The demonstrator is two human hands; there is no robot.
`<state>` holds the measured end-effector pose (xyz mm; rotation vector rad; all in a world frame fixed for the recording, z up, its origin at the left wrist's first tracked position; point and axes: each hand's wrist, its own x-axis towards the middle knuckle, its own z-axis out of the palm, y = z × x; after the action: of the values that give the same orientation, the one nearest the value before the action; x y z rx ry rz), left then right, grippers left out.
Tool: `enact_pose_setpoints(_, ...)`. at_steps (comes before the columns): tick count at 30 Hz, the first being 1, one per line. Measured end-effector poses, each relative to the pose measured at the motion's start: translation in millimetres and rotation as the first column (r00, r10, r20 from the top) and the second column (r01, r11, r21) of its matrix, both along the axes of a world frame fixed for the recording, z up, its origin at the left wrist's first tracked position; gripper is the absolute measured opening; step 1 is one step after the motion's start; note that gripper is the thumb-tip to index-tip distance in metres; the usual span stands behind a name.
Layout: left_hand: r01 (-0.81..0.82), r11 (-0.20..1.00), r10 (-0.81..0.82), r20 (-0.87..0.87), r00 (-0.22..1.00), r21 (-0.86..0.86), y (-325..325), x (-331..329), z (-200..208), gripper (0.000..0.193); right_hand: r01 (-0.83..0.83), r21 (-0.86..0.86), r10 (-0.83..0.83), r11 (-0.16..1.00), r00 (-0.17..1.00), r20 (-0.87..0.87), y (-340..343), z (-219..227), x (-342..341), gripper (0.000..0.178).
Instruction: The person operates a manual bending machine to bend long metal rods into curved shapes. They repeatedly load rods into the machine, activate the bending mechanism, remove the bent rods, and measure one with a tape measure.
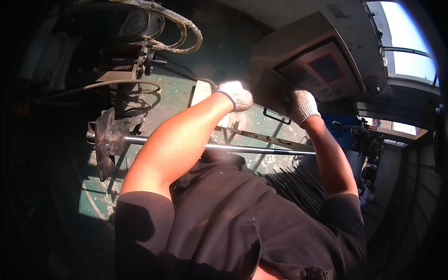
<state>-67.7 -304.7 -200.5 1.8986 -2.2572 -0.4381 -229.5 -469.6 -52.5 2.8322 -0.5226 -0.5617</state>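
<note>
Both my hands wear knitted white work gloves. My left hand (236, 96) is rounded into a closed shape, over a pale flat piece (201, 95); glare covers part of the glove, and anything inside the fingers is hidden. My right hand (302, 107) is raised to the lower edge of a grey control box (291, 46) with a dark screen (326, 68). The back of that glove hides its fingers, so I cannot tell whether they touch the panel. Below my forearms a shiny metal rod (252, 149) runs across in front of my body.
At the left, the rod meets a dark, wrapped machine part (106, 144). Wrapped hoses (184, 35) loop above it, beside a thin flexible conduit (123, 82). Many thin dark rods (298, 186) lie bundled at the right. The green floor (175, 88) is worn; windows (403, 42) stand upper right.
</note>
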Motion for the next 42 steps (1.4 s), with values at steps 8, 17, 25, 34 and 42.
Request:
enact_pose_setpoints(8, -0.024, 0.999, 0.025, -0.023, 0.999, 0.031, 4.6, 2.7, 14.1, 0.023, 0.126, -0.092, -0.135, 0.988, 0.986, -0.1, 4.3, -22.0, 4.9, 0.032)
enact_pose_setpoints(17, -0.039, 0.999, 0.039, -0.033, 0.999, -0.007, 1.5, -2.3, 0.0, 0.024, 0.507, 0.096, -0.513, 0.857, 0.818, 0.259, -27.0, -22.5, -26.0, 0.029)
enact_pose_setpoints(25, -0.001, 0.995, 0.004, -0.03, 1.0, 0.097, 6.9, 1.2, 20.4, 0.023, 0.2, 0.085, -0.213, 0.976, 0.957, 0.199, 12.2, -9.8, -15.4, 0.035)
enact_pose_setpoints(34, -0.177, 0.972, 0.204, -0.183, 0.962, 0.152, 0.0, 1.1, 2.9, 0.027, 0.478, 0.473, -0.656, 0.74, 0.667, 0.354, 39.2, -24.8, -120.9, 0.043)
enact_pose_setpoints(42, 0.073, 0.997, -0.076, 0.238, 0.968, 0.024, 4.0, 15.0, 15.0, 0.022, 0.466, 0.388, -0.606, 0.795, 0.57, 0.555, 74.8, -36.7, -186.9, 0.024)
